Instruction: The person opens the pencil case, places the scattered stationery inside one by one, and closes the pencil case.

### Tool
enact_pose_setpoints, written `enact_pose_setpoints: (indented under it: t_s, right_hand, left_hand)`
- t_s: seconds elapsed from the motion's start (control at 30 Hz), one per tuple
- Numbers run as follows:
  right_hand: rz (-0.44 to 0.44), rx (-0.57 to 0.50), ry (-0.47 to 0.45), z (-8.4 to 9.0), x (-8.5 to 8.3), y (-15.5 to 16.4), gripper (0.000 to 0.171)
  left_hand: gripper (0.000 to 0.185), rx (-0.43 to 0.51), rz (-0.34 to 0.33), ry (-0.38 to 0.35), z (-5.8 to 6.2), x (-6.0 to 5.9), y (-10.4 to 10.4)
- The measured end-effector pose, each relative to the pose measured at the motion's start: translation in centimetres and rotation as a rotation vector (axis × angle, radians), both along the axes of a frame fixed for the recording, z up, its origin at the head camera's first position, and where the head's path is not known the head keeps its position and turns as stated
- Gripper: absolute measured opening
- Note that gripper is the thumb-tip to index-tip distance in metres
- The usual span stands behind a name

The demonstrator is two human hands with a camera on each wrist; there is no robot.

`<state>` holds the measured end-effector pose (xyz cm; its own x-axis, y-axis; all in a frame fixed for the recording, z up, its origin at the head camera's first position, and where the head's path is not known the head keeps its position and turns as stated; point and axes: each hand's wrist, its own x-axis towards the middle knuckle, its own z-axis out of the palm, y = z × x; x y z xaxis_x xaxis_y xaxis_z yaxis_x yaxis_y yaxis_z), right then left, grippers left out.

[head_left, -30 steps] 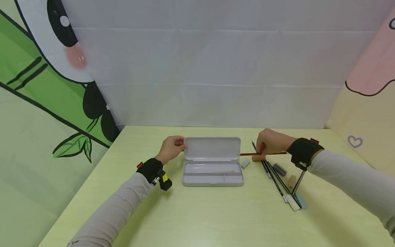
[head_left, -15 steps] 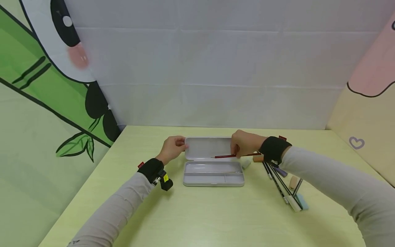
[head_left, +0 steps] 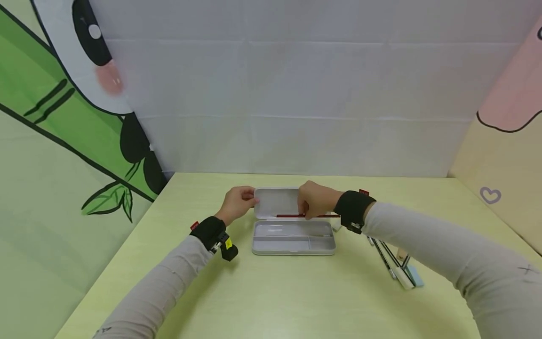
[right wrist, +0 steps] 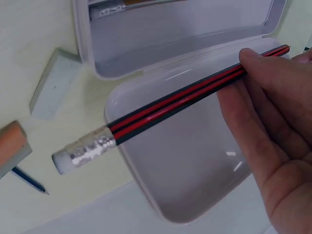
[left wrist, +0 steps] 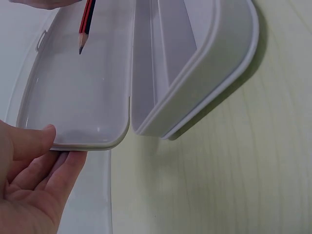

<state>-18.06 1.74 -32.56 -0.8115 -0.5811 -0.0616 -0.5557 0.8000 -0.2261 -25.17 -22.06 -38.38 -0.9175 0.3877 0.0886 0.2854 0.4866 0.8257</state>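
A pale grey pencil case (head_left: 279, 246) lies on the table with its lid (head_left: 273, 200) raised at the back. My left hand (head_left: 237, 203) pinches the lid's left edge, thumb on the inner face and fingers behind in the left wrist view. With my right hand (head_left: 318, 200) I pinch a red-and-black striped pencil (right wrist: 161, 109) near its middle. It lies level in front of the lid, its sharpened tip pointing left and its white eraser end right. Inside the case, the right wrist view shows part of an item with a metal band (right wrist: 107, 9).
Right of the case lie a whitish eraser (right wrist: 56, 83), an orange block (right wrist: 10, 144) and several dark pencils (head_left: 385, 258). Nearer the front are a white block (head_left: 404, 278) and a blue block (head_left: 416, 276). A pale wall sheet (head_left: 271, 141) stands behind the table.
My right hand has carried the striped pencil left, from above the loose items to in front of the lid. The left hand stays on the lid's edge.
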Motion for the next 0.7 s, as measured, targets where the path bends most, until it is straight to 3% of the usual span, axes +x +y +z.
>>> enact_pose_setpoints:
  t_s: [0.5,0.7]
  right_hand:
    - [-0.028,-0.027,0.010,-2.3,-0.5,-2.5,0.011]
    - [-0.004,-0.057,0.039,-2.6,0.1,-3.2,0.013]
  left_hand:
    - [0.029,0.005,-0.003,0.006,0.0,0.0,0.0]
    - [0.028,-0.002,-0.001,0.005,-0.1,0.0,0.1]
